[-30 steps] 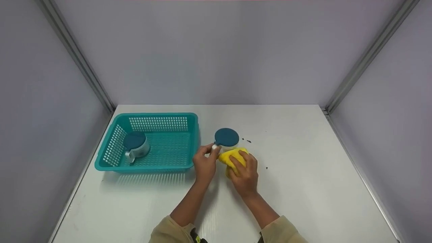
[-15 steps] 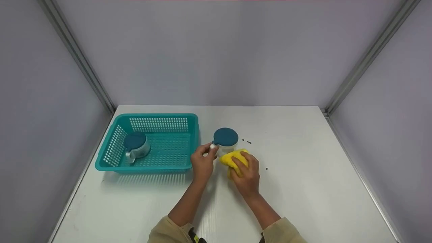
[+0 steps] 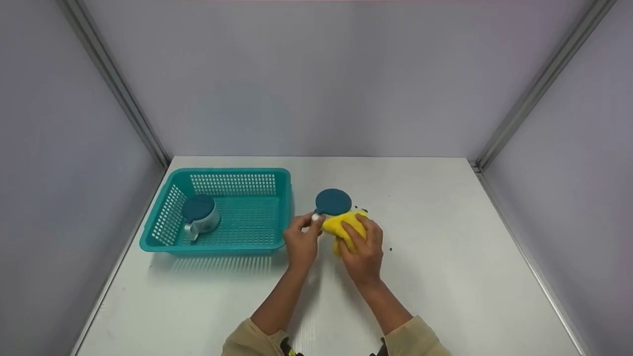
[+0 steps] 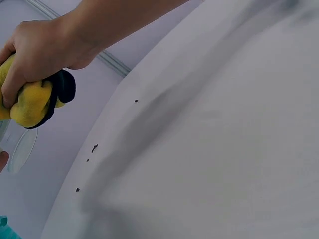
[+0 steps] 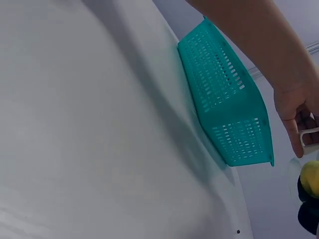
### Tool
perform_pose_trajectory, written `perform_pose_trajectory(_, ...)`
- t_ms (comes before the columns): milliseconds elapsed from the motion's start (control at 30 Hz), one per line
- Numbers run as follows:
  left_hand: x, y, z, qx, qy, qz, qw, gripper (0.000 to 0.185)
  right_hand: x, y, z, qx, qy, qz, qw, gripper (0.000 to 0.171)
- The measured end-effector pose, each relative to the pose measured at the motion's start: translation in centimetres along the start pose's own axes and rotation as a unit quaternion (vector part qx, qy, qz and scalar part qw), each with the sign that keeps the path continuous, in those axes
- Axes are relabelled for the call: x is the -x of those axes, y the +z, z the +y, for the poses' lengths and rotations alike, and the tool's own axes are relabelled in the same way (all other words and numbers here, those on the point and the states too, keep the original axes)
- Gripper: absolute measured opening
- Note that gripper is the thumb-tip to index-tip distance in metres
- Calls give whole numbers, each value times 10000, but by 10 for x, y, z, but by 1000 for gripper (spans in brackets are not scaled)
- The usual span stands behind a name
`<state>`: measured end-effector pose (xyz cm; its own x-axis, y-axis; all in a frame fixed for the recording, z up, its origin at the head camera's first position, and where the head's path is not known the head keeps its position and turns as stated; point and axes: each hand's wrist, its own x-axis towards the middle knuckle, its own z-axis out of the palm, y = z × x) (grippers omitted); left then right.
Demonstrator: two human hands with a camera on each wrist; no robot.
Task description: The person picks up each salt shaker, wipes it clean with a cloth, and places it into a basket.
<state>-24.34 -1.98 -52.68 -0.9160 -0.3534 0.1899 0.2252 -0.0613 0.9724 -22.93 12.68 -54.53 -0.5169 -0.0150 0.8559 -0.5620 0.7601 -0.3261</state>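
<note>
Head view, nearest first: two forearms in tan sleeves reach forward from the bottom edge and converge over the middle of the white table point(image 3: 445, 277). The left hand point(image 3: 301, 240) lies with its back up, thumb and forefinger pinched on the small white handle of a clear plastic cup with a dark teal lid point(image 3: 333, 202), which stands on the table just right of the basket. The right hand point(image 3: 363, 249) is curled over a crumpled yellow cloth point(image 3: 341, 226), fingers wrapped round it and pressing it against the near side of the cup.

Left wrist view shows that right hand point(image 4: 42, 47) gripping the yellow cloth point(image 4: 30, 102), with a dark part of the cloth at its edge, above the cup's clear wall. Right wrist view catches the left hand point(image 5: 299, 114) with fingers closed on the white handle.

A few dark specks point(image 3: 390, 248) lie on the table just right of the hands, and more sit beside the cup's far side. To the right of the hands the tabletop runs bare to the metal frame rail point(image 3: 524, 257).

Left of the cup, close to the left hand, sits a teal perforated plastic basket point(image 3: 232, 175). Inside it, toward its left wall, stands a second clear cup with a dark teal lid point(image 3: 199, 211), its handle turned toward the near side. Grey panel walls close the table on the left, right and far sides.
</note>
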Motion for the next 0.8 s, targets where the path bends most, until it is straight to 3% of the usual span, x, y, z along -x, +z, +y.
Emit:
perform_pose_trajectory(300,1,2,-1,-86,-134,87,9998,26,1,3,0,380,-420,-6,9984,41)
perform_pose_trajectory(500,-3,-2,-1,-14,-14,-58,10000,26,8,5,8,-44,-592,-100,9982,40)
perform_pose_trajectory(800,-9,-9,0,-175,-315,-434,9984,22,10,2,15,-398,-1066,88,9935,28)
